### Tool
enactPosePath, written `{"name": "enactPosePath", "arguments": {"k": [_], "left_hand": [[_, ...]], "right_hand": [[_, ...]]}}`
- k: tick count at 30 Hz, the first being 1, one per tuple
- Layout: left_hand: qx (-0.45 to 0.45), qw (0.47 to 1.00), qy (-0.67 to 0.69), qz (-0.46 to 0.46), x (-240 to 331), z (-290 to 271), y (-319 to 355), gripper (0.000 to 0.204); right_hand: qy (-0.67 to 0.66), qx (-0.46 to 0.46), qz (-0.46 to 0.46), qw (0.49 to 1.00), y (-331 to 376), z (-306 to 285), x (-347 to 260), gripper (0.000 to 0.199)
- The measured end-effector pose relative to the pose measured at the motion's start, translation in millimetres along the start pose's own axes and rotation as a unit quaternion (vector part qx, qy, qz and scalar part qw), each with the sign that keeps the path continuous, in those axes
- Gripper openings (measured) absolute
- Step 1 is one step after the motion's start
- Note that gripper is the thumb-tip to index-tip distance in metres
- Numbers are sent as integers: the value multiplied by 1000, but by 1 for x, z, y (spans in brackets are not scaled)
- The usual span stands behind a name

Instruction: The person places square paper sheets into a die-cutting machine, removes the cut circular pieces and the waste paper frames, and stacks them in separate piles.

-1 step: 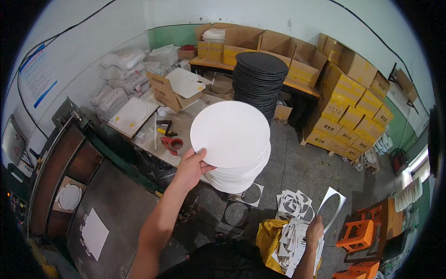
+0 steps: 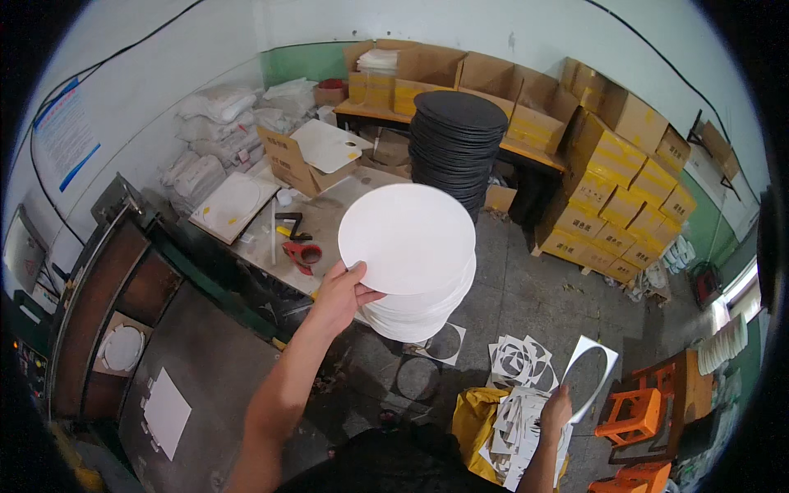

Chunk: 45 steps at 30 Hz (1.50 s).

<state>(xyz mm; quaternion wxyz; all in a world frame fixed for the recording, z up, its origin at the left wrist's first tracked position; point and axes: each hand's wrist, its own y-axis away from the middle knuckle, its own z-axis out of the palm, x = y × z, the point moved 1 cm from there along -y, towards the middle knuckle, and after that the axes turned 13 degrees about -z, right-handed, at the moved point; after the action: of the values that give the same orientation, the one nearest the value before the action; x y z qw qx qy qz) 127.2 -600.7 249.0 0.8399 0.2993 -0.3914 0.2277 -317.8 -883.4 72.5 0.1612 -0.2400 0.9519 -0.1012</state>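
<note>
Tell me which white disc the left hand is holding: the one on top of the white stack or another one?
The top white disc: the left hand grips its lower-left edge, above the white stack.

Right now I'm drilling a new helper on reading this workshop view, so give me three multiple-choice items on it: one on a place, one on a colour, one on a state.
1. Where is the stack of white round discs?
A. under the disc that the left hand holds
B. on the orange stool
C. inside a cardboard box

2. What colour is the tall stack of discs by the boxes?
A. black
B. yellow
C. red

3. What does the right hand hold?
A. nothing
B. a white offcut sheet with a round hole
C. red scissors

Key: 1 A, the left hand grips the white round disc right above the stack. 2 A, the tall stack is black throughout. 3 B, the white offcut sheet rises from its fingers, hole cut out.
</note>
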Motion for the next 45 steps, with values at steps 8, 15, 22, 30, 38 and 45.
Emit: {"name": "enactPosePath", "arguments": {"k": [8, 15, 22, 30, 38, 45], "left_hand": [[47, 992, -76, -87, -14, 19, -15, 48], [96, 949, -289, -79, 11, -7, 22, 39], [284, 947, -137, -62, -138, -133, 237, 30], [837, 461, 275, 102, -548, -220, 603, 13], [962, -18, 266, -54, -632, -147, 848, 54], [847, 31, 474, 240, -694, -134, 895, 41]], "right_hand": [[80, -326, 176, 925, 103, 179, 122, 55], [-386, -540, 377, 646, 152, 338, 36, 21], [-279, -683, 44, 674, 95, 340, -138, 30], [-103, -765, -174, 612, 132, 320, -225, 28], [-45, -812, -325, 482, 218, 325, -326, 25], [-120, -730, -497, 453, 333, 167, -410, 25]]}}
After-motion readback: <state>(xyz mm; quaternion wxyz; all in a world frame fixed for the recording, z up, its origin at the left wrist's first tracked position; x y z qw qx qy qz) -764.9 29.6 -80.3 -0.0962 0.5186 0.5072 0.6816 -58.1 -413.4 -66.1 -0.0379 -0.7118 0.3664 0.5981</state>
